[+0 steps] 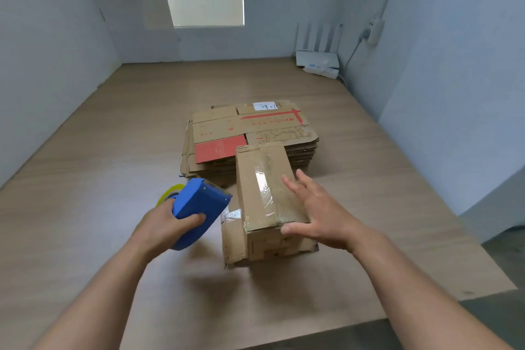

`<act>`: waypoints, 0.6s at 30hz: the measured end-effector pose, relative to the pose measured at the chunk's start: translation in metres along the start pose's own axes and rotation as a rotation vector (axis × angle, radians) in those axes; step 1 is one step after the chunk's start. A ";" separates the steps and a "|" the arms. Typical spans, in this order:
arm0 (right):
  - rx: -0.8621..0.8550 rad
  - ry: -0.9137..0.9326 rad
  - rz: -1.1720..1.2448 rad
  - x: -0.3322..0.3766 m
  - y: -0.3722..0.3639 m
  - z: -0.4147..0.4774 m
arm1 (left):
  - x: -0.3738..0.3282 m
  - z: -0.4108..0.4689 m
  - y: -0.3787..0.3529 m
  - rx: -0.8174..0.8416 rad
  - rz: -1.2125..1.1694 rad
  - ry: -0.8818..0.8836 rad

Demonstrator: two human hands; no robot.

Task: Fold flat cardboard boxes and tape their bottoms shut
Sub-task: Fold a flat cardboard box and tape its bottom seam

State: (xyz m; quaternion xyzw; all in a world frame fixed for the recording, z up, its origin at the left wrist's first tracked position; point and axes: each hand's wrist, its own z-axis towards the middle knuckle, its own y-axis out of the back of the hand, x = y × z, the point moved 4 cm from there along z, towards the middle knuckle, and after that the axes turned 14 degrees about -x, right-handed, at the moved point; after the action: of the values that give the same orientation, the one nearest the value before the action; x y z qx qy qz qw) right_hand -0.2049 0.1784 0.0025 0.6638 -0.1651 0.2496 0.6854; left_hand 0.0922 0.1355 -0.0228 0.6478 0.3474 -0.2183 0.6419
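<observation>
A small folded cardboard box point(261, 202) stands bottom-up on the wooden table point(113, 150), a strip of clear tape running along its closed flaps. My right hand point(318, 213) lies on the box's right side with fingers spread and straight, thumb at the near top corner. My left hand point(167, 224) grips a blue tape dispenser point(199, 202) with a yellowish tape roll, held just left of the box. Behind the box lies a stack of flat cardboard boxes point(244, 133) with red print.
A white router point(316, 57) and a power strip point(322, 69) sit at the far right corner, with a cable running up the wall. Grey partition walls enclose the table on three sides. The table's near edge and right edge are in view.
</observation>
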 end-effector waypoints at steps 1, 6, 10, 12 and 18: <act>-0.059 0.011 0.050 0.003 0.006 0.000 | -0.011 -0.006 0.005 0.034 -0.032 -0.024; -0.338 0.079 0.313 0.028 0.029 0.000 | -0.063 -0.037 0.021 0.164 -0.125 -0.149; -0.230 0.014 0.632 0.042 0.034 0.002 | -0.086 -0.058 0.022 0.290 -0.206 -0.241; -0.092 -0.032 0.724 0.045 0.030 0.004 | -0.091 -0.063 0.021 0.330 -0.208 -0.258; 0.079 -0.076 0.853 0.048 0.026 0.002 | -0.099 -0.074 0.019 0.415 -0.203 -0.303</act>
State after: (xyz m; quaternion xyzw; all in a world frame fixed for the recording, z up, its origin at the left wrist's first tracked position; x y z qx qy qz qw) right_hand -0.1802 0.1820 0.0505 0.5704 -0.4403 0.4923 0.4883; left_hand 0.0286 0.1922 0.0678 0.6873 0.2587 -0.4423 0.5148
